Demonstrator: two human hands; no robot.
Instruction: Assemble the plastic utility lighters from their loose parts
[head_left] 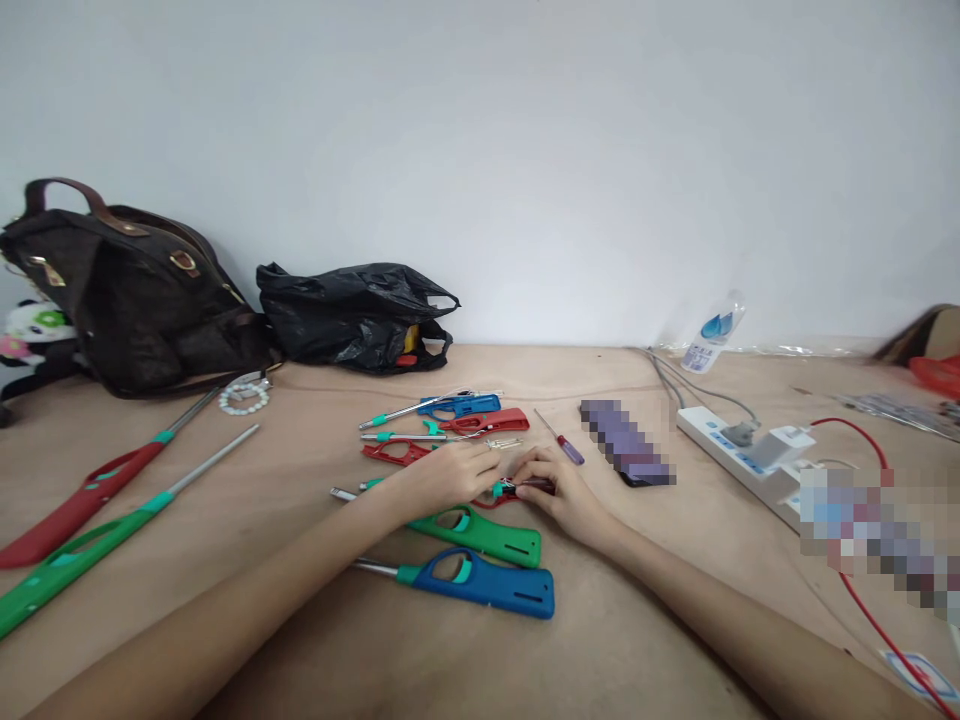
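My right hand (559,490) pinches a dark red piece (541,485) of an opened long-nosed gas lighter, near its teal trigger (499,489). My left hand (457,472) is beside it with fingers bent down; what lies under its fingertips is hidden. Behind the hands lie an opened red lighter (495,423) and an opened blue lighter (469,404), with small screws or metal bits (504,443) beside them. In front lie a whole green lighter (487,537) and a blue lighter (491,588). A small screwdriver (568,448) rests behind my right hand.
At left lie another red lighter (67,505) and green lighter (82,560), a bead bracelet (244,399), a dark backpack (142,300) and a black plastic bag (352,315). At right are a phone (626,445), a power strip (739,460) with cables, and a tilted bottle (712,335).
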